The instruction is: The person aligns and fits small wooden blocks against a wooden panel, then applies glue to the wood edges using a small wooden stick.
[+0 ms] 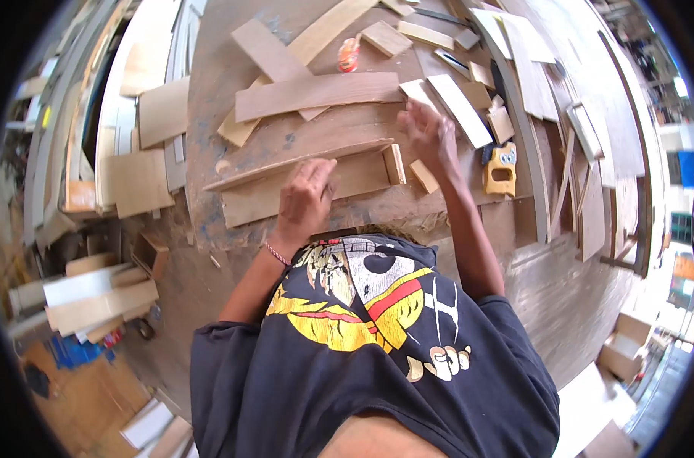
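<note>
My left hand (307, 195) is over a partly built wooden frame, its fingers drawn together near the frame's thin upright board (270, 169). Whatever those fingers hold, if anything, is hidden. A flat board (259, 204) forms the frame's near side, and a short block (394, 164) stands at its right end. My right hand (431, 137) is raised beyond that end, fingers curled in, close to the tip of a long plank (316, 95). I cannot make out anything in its grasp. A small wood block (423, 175) lies below it.
An orange-and-white small bottle (348, 55) stands behind the plank among crossed boards (267, 49). To the right are a pale strip (459, 111) and a yellow-handled saw (501, 169). Board stacks (137, 183) flank the workbench (217, 99) on the left, with more sheets (583, 99) on the right.
</note>
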Tool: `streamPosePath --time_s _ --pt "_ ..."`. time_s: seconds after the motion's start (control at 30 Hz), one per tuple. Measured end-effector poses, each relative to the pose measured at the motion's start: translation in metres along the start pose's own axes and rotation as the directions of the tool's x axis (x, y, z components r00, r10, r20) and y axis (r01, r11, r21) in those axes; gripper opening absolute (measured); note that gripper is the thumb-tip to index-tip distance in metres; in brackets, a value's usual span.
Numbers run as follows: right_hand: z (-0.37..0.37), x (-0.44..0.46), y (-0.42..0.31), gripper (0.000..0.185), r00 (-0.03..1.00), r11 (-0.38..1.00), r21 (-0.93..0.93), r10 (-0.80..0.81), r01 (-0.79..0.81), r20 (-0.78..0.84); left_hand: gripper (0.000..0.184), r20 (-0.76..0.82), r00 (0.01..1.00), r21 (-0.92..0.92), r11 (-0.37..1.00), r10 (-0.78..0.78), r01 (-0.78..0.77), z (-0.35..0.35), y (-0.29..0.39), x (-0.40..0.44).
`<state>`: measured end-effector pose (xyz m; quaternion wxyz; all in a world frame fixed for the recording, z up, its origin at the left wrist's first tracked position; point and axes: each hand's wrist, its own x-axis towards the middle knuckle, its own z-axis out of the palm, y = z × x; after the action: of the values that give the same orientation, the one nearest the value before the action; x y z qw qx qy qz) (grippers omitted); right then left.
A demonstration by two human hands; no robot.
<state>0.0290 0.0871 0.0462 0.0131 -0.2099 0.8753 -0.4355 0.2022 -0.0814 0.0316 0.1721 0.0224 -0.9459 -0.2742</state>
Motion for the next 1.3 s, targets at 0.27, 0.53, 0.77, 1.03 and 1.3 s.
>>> streamPosePath --time_s 0.27,0.53,0.77,1.03,1.3 --pt "0.028 -0.096 0.029 0.047 0.988 0.989 0.004 0.148 -0.148 0.044 0.045 0.331 0.940 -0.178 0.984 0.083 -0.024 0.014 -0.020 0.098" --pt "0.049 -0.099 0.041 0.029 0.997 0.996 0.047 0.076 -0.075 -0.023 0.047 0.831 0.549 -0.378 0.814 0.089 0.441 0.051 -0.030 0.134" --pt "0.053 -0.099 0.039 0.025 0.997 0.997 0.018 0.072 -0.072 -0.035 0.038 0.861 0.491 -0.370 0.825 0.133 0.426 0.071 -0.048 0.133" --pt "0.056 -0.094 0.037 0.025 0.998 0.996 -0.054 0.066 -0.066 0.003 0.039 0.868 0.477 -0.336 0.868 0.136 0.365 0.061 -0.042 0.138" --pt "0.059 -0.094 0.037 0.034 0.996 0.994 -0.053 0.090 -0.091 -0.029 0.038 0.842 0.493 -0.383 0.887 0.219 0.259 0.059 -0.044 0.140"
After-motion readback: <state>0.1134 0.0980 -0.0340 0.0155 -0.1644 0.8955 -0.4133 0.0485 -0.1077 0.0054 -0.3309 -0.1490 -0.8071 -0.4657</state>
